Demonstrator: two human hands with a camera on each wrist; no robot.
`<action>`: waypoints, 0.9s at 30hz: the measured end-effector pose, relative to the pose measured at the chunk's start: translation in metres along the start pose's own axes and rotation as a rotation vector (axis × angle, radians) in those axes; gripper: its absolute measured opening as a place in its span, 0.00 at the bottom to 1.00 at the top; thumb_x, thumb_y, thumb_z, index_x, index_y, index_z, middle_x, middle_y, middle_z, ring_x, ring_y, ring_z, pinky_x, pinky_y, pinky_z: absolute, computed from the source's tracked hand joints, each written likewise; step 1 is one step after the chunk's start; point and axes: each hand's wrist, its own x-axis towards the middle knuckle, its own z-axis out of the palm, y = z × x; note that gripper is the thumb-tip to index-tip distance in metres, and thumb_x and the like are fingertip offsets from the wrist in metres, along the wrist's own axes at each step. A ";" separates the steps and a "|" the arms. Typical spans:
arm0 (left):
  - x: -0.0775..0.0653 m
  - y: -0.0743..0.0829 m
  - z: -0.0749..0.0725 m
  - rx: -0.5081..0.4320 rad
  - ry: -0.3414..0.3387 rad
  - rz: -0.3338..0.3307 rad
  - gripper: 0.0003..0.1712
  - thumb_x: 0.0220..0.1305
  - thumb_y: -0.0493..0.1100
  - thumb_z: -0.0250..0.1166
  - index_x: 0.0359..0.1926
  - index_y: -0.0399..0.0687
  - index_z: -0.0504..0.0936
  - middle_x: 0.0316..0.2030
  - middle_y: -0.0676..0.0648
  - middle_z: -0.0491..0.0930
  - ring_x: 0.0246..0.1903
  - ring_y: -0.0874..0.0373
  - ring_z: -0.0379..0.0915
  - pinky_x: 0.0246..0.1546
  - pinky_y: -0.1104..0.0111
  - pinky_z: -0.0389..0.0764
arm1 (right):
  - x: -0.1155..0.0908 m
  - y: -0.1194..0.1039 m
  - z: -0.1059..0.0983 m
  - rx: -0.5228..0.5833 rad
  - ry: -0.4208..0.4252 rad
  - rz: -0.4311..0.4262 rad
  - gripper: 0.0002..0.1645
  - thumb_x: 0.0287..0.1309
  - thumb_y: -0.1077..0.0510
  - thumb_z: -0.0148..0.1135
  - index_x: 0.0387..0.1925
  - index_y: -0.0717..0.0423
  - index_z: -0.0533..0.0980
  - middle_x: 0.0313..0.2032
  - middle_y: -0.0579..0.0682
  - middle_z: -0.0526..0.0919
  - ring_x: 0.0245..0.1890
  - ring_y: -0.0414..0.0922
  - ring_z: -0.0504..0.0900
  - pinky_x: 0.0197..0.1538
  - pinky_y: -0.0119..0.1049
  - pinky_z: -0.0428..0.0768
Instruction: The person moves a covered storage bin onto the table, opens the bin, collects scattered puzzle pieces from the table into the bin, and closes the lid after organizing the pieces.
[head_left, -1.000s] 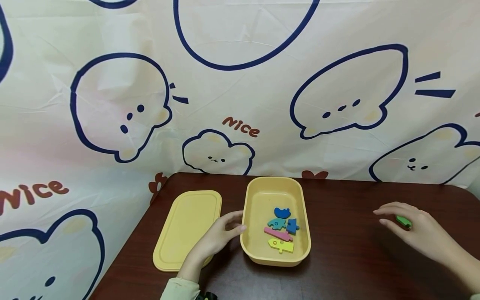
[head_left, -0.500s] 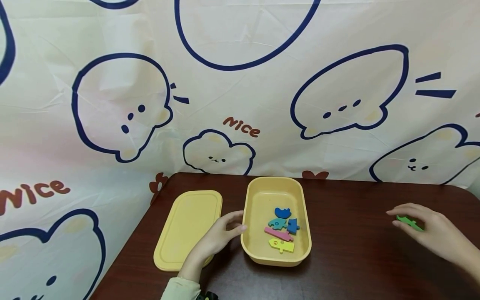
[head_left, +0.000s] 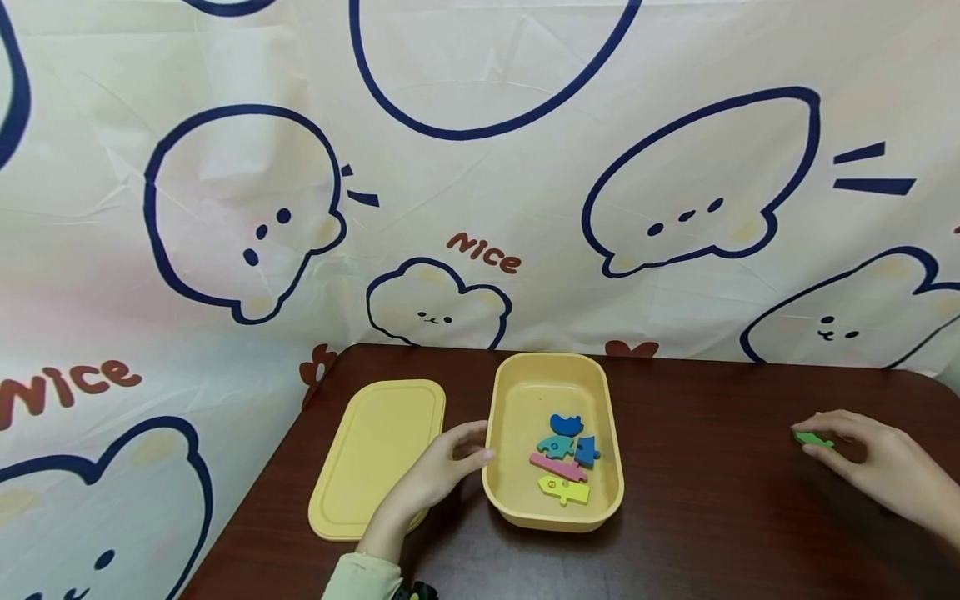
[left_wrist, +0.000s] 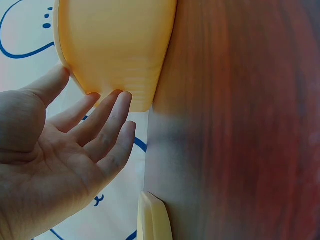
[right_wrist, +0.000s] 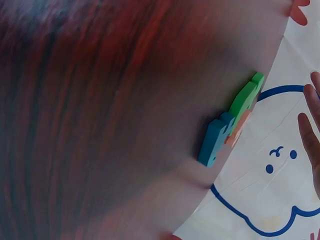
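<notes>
My left hand (head_left: 437,471) rests its fingertips against the left side of a yellow plastic box (head_left: 551,522). In the left wrist view the thumb (left_wrist: 52,82) touches the rim and the other fingers (left_wrist: 120,107) meet the outer wall. Inside the box lie a yellow piece (head_left: 564,491), a pink piece (head_left: 558,467), a teal piece (head_left: 556,447) and blue pieces (head_left: 566,426). My right hand (head_left: 881,454) hovers over a green puzzle piece (head_left: 813,439), fingers loosely bent. The right wrist view shows green, blue (right_wrist: 212,142) and orange (right_wrist: 239,129) pieces together on the table, apart from the fingers.
A flat yellow lid (head_left: 378,450) lies left of the box, partly behind my left forearm. The dark brown table (head_left: 697,467) ends at the back against a white cloth (head_left: 480,183) printed with cartoon outlines.
My right hand has shifted to the right over the green puzzle piece, which appears to stay in place. The left hand and the box hold still.
</notes>
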 end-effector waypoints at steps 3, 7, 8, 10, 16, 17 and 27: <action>0.000 0.000 0.000 -0.001 -0.003 0.004 0.29 0.71 0.42 0.62 0.67 0.32 0.68 0.63 0.33 0.71 0.57 0.41 0.73 0.53 0.52 0.76 | -0.001 0.004 0.002 0.014 -0.021 0.032 0.16 0.50 0.60 0.76 0.44 0.53 0.84 0.46 0.63 0.81 0.36 0.29 0.73 0.37 0.52 0.77; -0.001 0.001 0.000 -0.001 -0.003 0.005 0.29 0.71 0.41 0.62 0.68 0.32 0.68 0.62 0.33 0.71 0.57 0.41 0.73 0.53 0.52 0.76 | -0.001 0.010 0.003 0.029 -0.028 0.040 0.17 0.50 0.61 0.76 0.44 0.54 0.83 0.47 0.65 0.80 0.35 0.28 0.73 0.37 0.49 0.77; -0.001 0.002 0.000 -0.002 -0.002 0.005 0.29 0.71 0.41 0.62 0.68 0.31 0.68 0.62 0.32 0.71 0.57 0.41 0.73 0.53 0.52 0.76 | -0.001 0.012 0.003 0.026 -0.026 0.038 0.17 0.50 0.61 0.76 0.44 0.54 0.83 0.46 0.65 0.80 0.34 0.28 0.73 0.36 0.45 0.77; -0.001 0.002 0.000 -0.003 -0.002 0.007 0.29 0.71 0.41 0.62 0.68 0.31 0.67 0.62 0.32 0.71 0.57 0.41 0.74 0.53 0.52 0.76 | -0.001 0.015 0.003 0.015 -0.024 0.036 0.17 0.49 0.61 0.76 0.43 0.54 0.84 0.46 0.64 0.80 0.31 0.27 0.72 0.32 0.38 0.76; -0.001 0.002 0.000 -0.005 -0.003 0.012 0.29 0.71 0.40 0.62 0.68 0.31 0.68 0.62 0.33 0.72 0.57 0.42 0.74 0.53 0.52 0.76 | -0.001 0.024 0.005 0.014 -0.030 0.063 0.19 0.47 0.62 0.77 0.43 0.59 0.83 0.49 0.72 0.79 0.35 0.51 0.79 0.34 0.53 0.77; -0.001 0.002 0.000 -0.005 -0.003 0.012 0.29 0.71 0.41 0.62 0.68 0.31 0.68 0.62 0.33 0.72 0.57 0.42 0.74 0.53 0.52 0.76 | -0.002 0.026 0.006 0.022 -0.034 0.068 0.19 0.47 0.62 0.77 0.43 0.59 0.83 0.50 0.72 0.78 0.35 0.49 0.80 0.35 0.56 0.76; 0.000 0.001 0.001 -0.002 -0.002 0.014 0.29 0.71 0.40 0.62 0.67 0.31 0.68 0.61 0.32 0.72 0.56 0.41 0.74 0.53 0.53 0.76 | -0.001 0.038 0.008 0.006 -0.061 0.135 0.21 0.44 0.63 0.78 0.42 0.66 0.82 0.42 0.68 0.82 0.32 0.51 0.80 0.36 0.59 0.73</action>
